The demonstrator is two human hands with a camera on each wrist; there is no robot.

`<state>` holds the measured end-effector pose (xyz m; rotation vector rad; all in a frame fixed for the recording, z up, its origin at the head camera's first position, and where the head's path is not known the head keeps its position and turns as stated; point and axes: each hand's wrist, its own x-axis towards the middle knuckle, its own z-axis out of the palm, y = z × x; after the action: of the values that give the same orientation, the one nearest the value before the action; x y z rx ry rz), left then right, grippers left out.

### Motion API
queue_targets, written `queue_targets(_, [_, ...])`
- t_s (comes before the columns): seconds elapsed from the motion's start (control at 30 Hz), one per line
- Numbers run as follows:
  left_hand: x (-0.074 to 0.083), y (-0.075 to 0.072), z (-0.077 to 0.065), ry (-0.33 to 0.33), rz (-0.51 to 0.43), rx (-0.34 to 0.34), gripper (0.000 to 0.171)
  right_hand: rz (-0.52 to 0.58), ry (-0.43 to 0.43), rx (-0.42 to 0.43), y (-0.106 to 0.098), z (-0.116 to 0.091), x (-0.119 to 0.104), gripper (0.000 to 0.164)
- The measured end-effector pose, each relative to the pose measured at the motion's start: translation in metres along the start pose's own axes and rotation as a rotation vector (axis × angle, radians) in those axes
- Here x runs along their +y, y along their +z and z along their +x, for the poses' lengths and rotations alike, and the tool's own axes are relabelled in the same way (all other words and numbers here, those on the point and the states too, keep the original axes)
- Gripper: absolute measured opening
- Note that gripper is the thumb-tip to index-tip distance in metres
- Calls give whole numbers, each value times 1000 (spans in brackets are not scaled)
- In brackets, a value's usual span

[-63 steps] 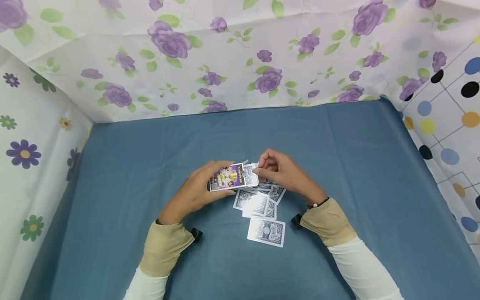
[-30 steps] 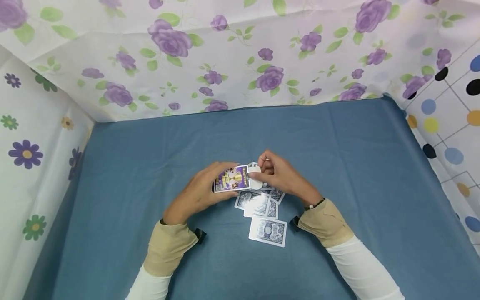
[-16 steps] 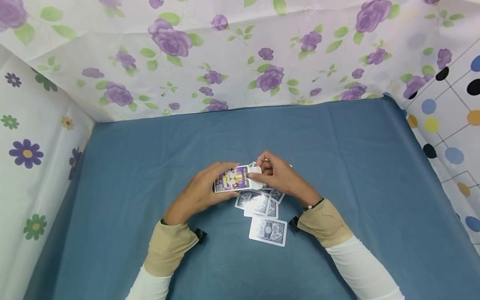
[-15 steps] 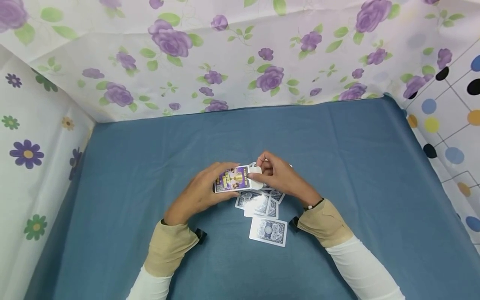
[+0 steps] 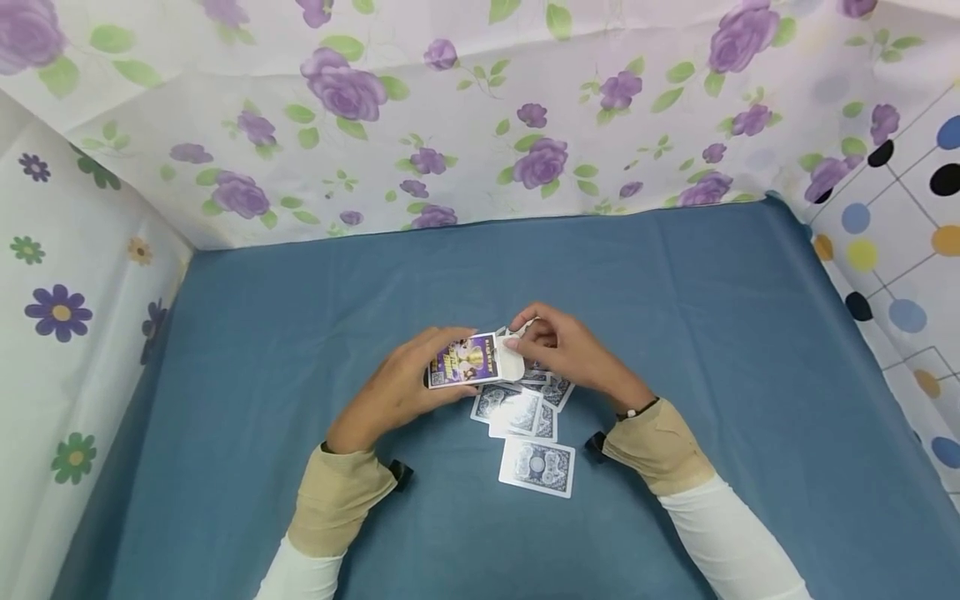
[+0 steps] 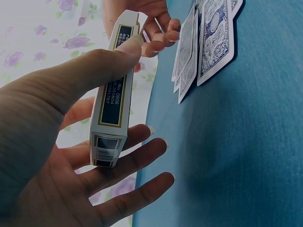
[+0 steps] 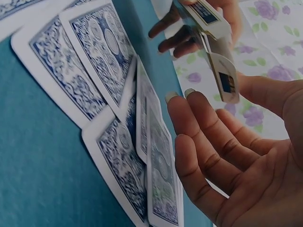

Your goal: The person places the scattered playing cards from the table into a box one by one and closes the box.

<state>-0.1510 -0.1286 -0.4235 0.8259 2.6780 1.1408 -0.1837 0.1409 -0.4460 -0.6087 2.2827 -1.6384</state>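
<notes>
My left hand [image 5: 399,385] holds the card box [image 5: 459,362]; my right hand [image 5: 576,350] is loosely spread, and I should press the flap [image 5: 512,363] gently.

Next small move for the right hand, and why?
Probably fold the flap in toward the box with the right hand: the flap juts out past the box's end, the right hand is already at it, and the left hand holds the box.
</notes>
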Motion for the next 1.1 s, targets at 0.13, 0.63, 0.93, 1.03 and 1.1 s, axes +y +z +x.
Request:
queue_targets(0.13, [0,1,1,0,4,-4,67,30,16,0,-5,-2,0,25])
queue_targets(0.63, [-1,1,1,-2,13,-7,67,33,36,11,-19,-2,0,22])
queue_targets(0.93, [0,1,2,-11,18,-10,67,2,56,39,-28,-4,1,21])
queue_targets(1.03, [1,2,2,-8,9,-9,67,-8,72,35,-32,-5,2,22])
queue_targets(1.1, [1,2,1,-11,7,-9,67,-21,74,36,-35,-5,3,22])
